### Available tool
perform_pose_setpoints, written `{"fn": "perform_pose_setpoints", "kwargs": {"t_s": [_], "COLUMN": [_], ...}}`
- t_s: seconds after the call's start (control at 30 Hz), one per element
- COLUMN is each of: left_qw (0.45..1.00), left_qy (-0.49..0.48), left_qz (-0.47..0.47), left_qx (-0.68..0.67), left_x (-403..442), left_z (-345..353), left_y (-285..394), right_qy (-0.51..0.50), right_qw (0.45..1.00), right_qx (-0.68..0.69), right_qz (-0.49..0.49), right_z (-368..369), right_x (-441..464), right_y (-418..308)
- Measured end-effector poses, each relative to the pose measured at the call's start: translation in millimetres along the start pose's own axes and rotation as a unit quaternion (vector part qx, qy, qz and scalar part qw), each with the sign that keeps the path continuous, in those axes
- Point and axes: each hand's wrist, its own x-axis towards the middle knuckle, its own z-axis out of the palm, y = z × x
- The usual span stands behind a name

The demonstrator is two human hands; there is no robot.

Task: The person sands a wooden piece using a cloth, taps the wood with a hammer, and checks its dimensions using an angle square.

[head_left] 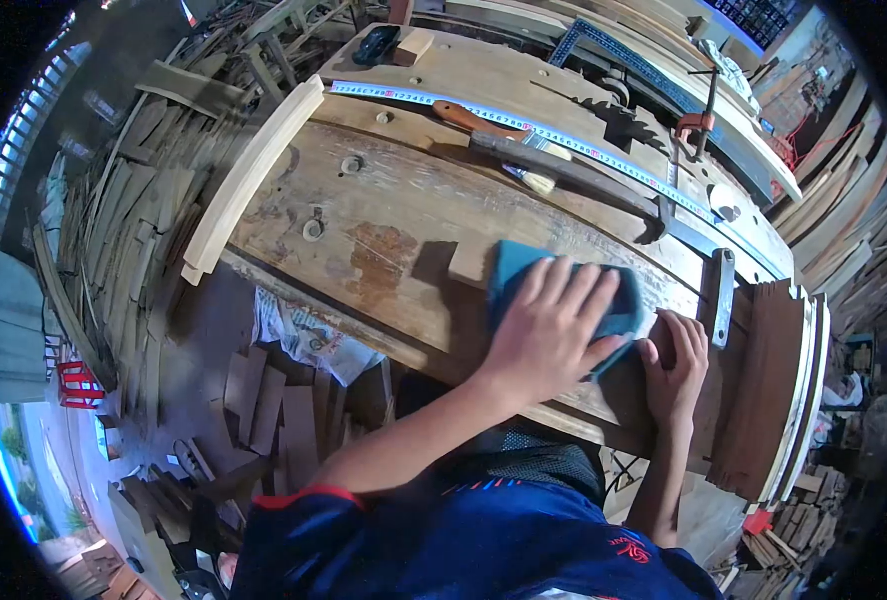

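Left hand [549, 335]: yours, palm down, fingers spread over the teal sheet; cannot tell whether you grip it.
Teal sheet [509, 268]: directly under your left hand, above the surface [284, 205].
Wood piece [467, 262]: pokes out from beneath the sheet, left of your left hand.
Right hand [678, 362]: yours, just right of the sheet, fingers bent; grasp hidden, cannot tell.
Brush [536, 180]: beyond your left hand.
Tape measure [584, 148]: extended, farther beyond both hands.

Hands [554, 338] at blue-green cloth [510, 266] over wooden workbench [282, 205]
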Motion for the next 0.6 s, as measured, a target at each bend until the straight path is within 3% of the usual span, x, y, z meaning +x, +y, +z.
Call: {"fn": "perform_pose_setpoints", "kwargs": {"t_s": [0.27, 0.47, 0.6], "left_qw": [0.995, 0.999, 1.000], "left_qy": [-0.009, -0.011, -0.011], "left_qz": [-0.074, -0.005, -0.018], "left_qx": [0.070, 0.050, 0.011], "left_x": [-2.4, -1.6, -4.6], "left_z": [-45.6, -1.0, -14.3], "left_y": [-37.6, 2.7, -8.0], "right_qy": [-0.009, -0.009, -0.007], "right_qw": [1.000, 1.000, 1.000], "right_qx": [-0.004, 0.006, 0.008], "right_qz": [-0.007, -0.012, -0.014], "right_z": [0.3, 1.5, 1.8], "right_x": [0.8, 1.1, 0.7], "right_y": [-2.7, -0.4, -0.1]}}
